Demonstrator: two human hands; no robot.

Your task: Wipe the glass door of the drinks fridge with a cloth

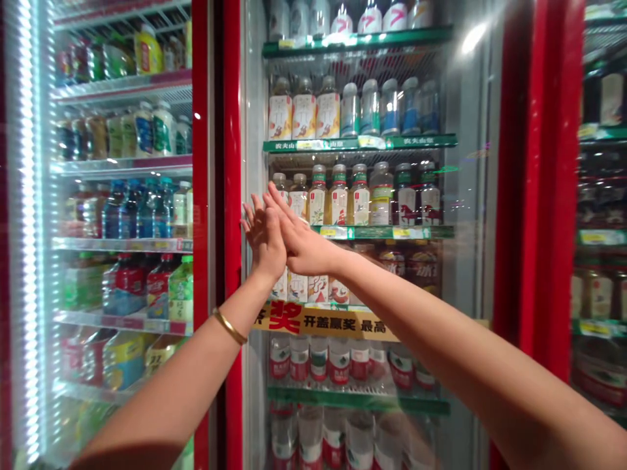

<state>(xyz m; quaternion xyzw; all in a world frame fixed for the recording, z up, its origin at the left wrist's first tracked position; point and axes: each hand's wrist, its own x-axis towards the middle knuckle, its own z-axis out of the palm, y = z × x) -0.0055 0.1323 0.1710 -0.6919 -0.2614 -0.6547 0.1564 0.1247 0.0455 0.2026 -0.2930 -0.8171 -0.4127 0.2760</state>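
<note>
Both my arms reach out in front of a glass-doored drinks fridge. My left hand (267, 245), with a gold bangle (230, 326) at its wrist, is upright with its fingers stretched and slightly apart. Against its palm side rests my right hand (306, 245), coming in from the right with straight fingers pointing up and left. The two hands touch each other, and no object shows between them. Behind them, bottled drinks (339, 196) stand on a shelf, partly covered by my fingers.
A red door frame (232, 143) runs upright left of the middle fridge. Across its glass is a yellow strip (360, 324) with Chinese characters. Another lit fridge with shelves of drinks (122, 209) stands at left, and a further one (600, 235) at the right edge.
</note>
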